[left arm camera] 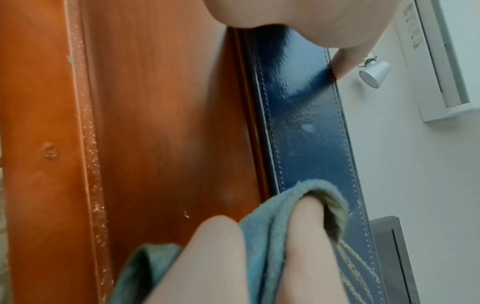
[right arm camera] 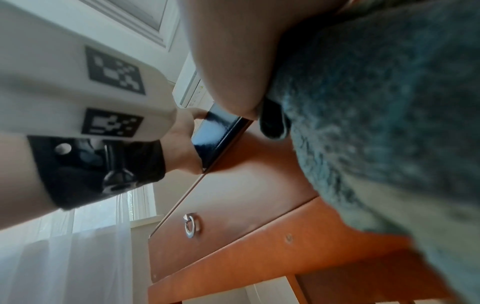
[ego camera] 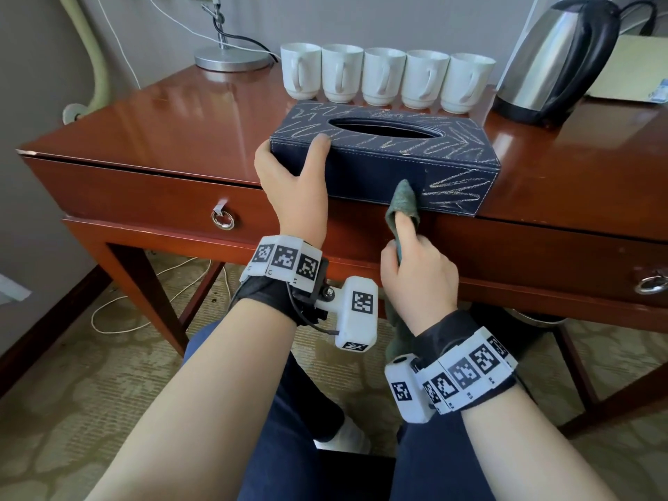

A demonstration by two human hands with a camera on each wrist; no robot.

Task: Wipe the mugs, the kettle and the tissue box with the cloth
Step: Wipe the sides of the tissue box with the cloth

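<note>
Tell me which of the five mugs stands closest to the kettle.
The rightmost mug, at the row's end beside the kettle; the other four stand further left.

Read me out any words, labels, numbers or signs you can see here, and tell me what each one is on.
No text can be read for sure.
Wrist bands: square coded markers, plus tiny characters below them, too small to read.
Air conditioner: a label with a yellow warning triangle, too blurred to read.
Tissue box: only scribbled zigzag lines, no words.
Mugs and kettle: no visible print.
</note>
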